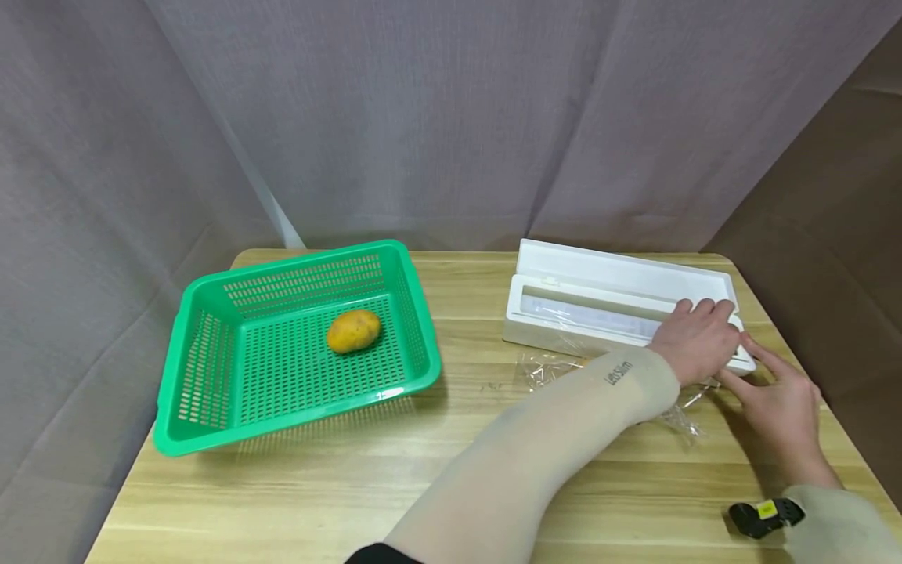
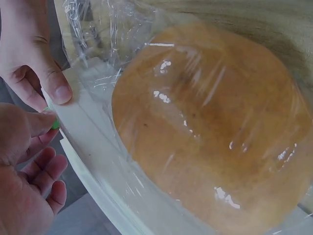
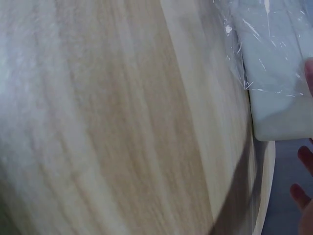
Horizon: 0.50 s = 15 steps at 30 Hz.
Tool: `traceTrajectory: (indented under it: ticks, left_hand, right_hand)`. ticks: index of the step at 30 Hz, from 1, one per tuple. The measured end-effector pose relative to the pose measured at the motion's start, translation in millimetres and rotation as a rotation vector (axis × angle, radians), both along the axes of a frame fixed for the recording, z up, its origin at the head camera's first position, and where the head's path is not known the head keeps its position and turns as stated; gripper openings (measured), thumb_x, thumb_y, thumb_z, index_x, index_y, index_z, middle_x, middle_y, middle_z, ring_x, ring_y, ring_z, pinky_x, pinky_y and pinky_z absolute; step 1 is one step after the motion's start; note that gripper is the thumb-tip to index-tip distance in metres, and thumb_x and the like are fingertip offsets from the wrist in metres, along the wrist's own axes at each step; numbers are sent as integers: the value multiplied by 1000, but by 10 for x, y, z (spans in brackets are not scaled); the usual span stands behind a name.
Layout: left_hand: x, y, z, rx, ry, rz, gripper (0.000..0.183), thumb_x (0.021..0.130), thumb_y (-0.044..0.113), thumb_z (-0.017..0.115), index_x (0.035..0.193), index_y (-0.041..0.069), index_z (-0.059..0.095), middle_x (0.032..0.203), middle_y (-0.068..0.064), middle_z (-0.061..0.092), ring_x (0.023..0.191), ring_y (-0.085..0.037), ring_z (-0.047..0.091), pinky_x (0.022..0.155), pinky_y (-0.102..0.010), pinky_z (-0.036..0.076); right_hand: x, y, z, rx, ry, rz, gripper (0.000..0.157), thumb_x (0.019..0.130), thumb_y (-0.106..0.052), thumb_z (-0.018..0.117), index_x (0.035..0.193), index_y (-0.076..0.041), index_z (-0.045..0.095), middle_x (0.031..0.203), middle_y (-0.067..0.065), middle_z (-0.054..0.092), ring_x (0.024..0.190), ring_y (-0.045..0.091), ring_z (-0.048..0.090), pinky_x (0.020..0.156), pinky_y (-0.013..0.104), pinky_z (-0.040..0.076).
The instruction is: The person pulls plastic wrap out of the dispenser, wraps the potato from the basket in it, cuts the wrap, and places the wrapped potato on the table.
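At the table's right stands a white plastic wrap dispenser [image 1: 585, 337], its lid raised behind and a wrap roll inside. My left hand [image 1: 694, 343] reaches across to its right end. In the left wrist view, the left hand [image 2: 24, 171] pinches a small green slider [image 2: 55, 122] at the dispenser's edge. My right hand [image 1: 782, 403] grips the same end, thumb against the front wall. Clear wrap [image 1: 543, 372] comes out over the front. Under it in the left wrist view lies a rounded, tan-brown potato [image 2: 210, 117], mostly hidden by the left arm in the head view.
A green perforated basket [image 1: 296, 427] stands on the left of the wooden table [image 1: 465, 470], with one potato [image 1: 354, 330] inside. Grey curtains [image 1: 423, 117] hang behind and beside the table. The dispenser's end sits close to the table's right edge.
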State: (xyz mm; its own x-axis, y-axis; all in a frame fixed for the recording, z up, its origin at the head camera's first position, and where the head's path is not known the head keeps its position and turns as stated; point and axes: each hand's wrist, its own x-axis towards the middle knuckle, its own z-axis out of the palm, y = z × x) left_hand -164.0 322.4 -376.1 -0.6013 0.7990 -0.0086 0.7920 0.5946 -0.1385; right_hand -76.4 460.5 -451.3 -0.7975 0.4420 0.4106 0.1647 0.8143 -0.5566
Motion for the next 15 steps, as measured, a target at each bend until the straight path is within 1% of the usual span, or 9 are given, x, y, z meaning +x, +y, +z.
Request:
traceTrajectory:
  ticks: [3, 4, 5, 7, 10, 12, 15]
  left_hand:
    - [-2, -17, 5, -10, 7, 2, 33, 113, 43, 47, 143, 49, 60, 157, 18, 40, 136, 0, 41, 106, -23, 34]
    - [-2, -25, 7, -15, 8, 4, 33, 113, 43, 47, 143, 48, 60, 157, 18, 39, 136, 0, 41, 106, -24, 34]
    - [-1, -34, 10, -18, 8, 7, 32, 113, 42, 48, 143, 47, 60, 157, 18, 39, 136, 0, 41, 107, -23, 33]
    - [1, -51, 16, -22, 10, 8, 31, 113, 43, 49, 141, 46, 61, 154, 17, 41, 135, 0, 42, 106, -23, 34]
    - [-4, -84, 21, -27, 11, 6, 30, 111, 46, 52, 139, 46, 62, 152, 17, 41, 134, 0, 43, 106, -23, 34]
    - [-14, -114, 24, -27, 16, 1, 33, 108, 52, 54, 139, 45, 62, 151, 16, 42, 133, -1, 44, 106, -23, 35]
    - [-45, -181, 27, -29, 38, -9, 33, 110, 51, 49, 140, 45, 62, 150, 15, 43, 133, -2, 45, 106, -24, 35]
  right_hand:
    - [-5, -11, -3, 9, 15, 4, 69, 80, -6, 94, 144, -13, 67, 139, 11, 63, 133, 4, 54, 93, 21, 31]
    - [-6, -14, -1, 10, 11, 4, 69, 81, -6, 93, 144, -13, 67, 139, 10, 62, 133, 5, 54, 93, 23, 31]
    - [-7, -17, 2, 11, 7, 4, 69, 81, -6, 93, 144, -13, 67, 139, 10, 62, 134, 9, 55, 94, 26, 33]
    - [-5, -21, 10, 3, -15, 5, 68, 84, -9, 92, 146, -13, 65, 140, 13, 61, 137, 19, 55, 100, 38, 35]
    - [-5, -22, 15, -7, -43, 14, 68, 88, -13, 90, 149, -12, 61, 142, 19, 58, 141, 34, 52, 106, 56, 34]
    - [-4, -21, 19, -18, -45, 15, 69, 87, -13, 91, 149, -11, 60, 143, 19, 57, 141, 40, 52, 107, 62, 33]
    - [-4, -10, 25, -28, -35, 8, 72, 83, -13, 93, 148, -9, 62, 143, 14, 57, 138, 46, 53, 108, 63, 34]
